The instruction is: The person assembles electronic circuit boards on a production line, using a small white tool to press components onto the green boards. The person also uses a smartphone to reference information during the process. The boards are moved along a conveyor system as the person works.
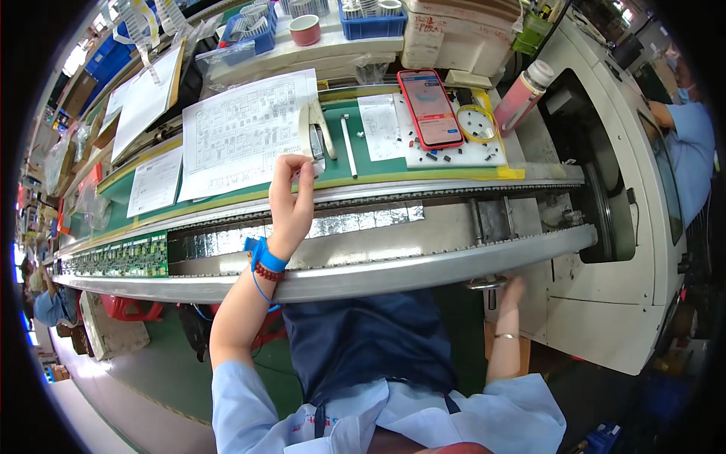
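My left hand (292, 204) is raised over the far rail, its fingers bent and drawn together at the lower end of a cream two-armed tool (318, 130). What lies between the fingertips is too small to make out. A blue wrist strap (266, 254) with a cord circles that wrist. Below the near rail (423, 261), my right hand (514, 292) is beside a round metal handwheel (485, 284); its fingers are too unclear to read. Green circuit boards (121, 257) lie between the rails at the left.
Beyond the rails, printed diagrams (246, 132) and a white strip (349, 145) lie on a green mat. A red-framed phone (429, 110), a yellow ring (476, 123) and several small dark parts lie farther right, near a pink bottle (523, 96). A large machine (612, 295) stands at the right.
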Tool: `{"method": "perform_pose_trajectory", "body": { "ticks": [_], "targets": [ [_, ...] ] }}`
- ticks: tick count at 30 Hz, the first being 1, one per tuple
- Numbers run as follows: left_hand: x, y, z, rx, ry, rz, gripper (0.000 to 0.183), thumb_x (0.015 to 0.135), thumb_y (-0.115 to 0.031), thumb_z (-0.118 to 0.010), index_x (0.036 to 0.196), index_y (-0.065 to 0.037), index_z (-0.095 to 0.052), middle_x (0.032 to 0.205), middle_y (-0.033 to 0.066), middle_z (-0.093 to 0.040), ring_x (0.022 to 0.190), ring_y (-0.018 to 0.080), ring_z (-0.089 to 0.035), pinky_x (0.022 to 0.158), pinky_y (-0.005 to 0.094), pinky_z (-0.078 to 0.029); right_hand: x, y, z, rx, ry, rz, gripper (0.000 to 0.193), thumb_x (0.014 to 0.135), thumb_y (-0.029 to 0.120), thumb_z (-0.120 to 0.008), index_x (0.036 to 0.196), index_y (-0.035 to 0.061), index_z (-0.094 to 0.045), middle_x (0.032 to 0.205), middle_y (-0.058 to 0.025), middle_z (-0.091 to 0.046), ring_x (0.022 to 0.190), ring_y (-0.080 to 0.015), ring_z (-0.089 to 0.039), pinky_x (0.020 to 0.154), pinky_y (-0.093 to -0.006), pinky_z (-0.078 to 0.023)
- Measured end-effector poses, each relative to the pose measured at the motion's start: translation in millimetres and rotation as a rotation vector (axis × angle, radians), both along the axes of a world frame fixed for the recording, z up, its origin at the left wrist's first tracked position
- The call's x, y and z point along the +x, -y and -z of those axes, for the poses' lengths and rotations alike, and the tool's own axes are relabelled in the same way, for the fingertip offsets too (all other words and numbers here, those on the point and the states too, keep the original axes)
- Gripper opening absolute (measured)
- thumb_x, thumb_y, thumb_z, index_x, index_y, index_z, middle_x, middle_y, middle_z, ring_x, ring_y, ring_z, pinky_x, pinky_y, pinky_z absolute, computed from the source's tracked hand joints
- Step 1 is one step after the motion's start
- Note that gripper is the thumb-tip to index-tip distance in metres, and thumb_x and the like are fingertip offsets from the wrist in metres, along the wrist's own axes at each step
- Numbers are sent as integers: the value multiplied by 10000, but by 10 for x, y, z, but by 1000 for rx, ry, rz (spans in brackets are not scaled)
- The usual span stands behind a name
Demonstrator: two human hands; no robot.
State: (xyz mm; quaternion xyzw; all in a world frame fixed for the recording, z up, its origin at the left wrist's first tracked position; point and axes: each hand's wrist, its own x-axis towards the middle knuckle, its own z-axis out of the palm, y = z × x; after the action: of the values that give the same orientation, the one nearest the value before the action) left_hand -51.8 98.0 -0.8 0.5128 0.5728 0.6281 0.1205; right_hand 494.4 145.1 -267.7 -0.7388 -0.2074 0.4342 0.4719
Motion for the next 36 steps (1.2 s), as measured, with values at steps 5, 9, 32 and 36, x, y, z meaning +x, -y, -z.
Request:
{"method": "perform_pose_trajectory", "body": {
  "ticks": [5,9,32,36],
  "targets": [
    [-59,80,74,-60,175,-2,86,964,-93,-478,951,-9,-499,823,47,-537,750,94,-520,689,236,-433,-503,-138,-2012,773,700,13,171,957,99,-445,1094,11,-499,1019,-71,-521,915,-156,-500,845,-294,-431],
    [13,43,62,-64,185,20,80,954,-87,-500,948,-8,-507,817,44,-547,750,95,-513,688,235,-429,-1496,-519,-2852,957,604,-589,118,927,4,-468,1029,17,-526,1040,-65,-557,969,-149,-539,885,-271,-436],
    [-100,43,36,-2,102,-78,74,917,-54,-555,957,6,-538,849,47,-585,782,102,-528,742,237,-436,-2840,-1066,-3010,1018,824,-1031,342,746,-15,-445,1080,36,-500,1097,-64,-598,1027,-224,-523,941,-363,-328],
    [-143,62,58,-41,117,-103,87,911,-49,-562,976,7,-546,857,43,-587,778,95,-527,731,232,-437,-2860,-1148,-3029,1018,719,-978,314,747,-27,-441,1054,10,-498,1049,-97,-598,975,-246,-543,885,-360,-385]
  ]
}}
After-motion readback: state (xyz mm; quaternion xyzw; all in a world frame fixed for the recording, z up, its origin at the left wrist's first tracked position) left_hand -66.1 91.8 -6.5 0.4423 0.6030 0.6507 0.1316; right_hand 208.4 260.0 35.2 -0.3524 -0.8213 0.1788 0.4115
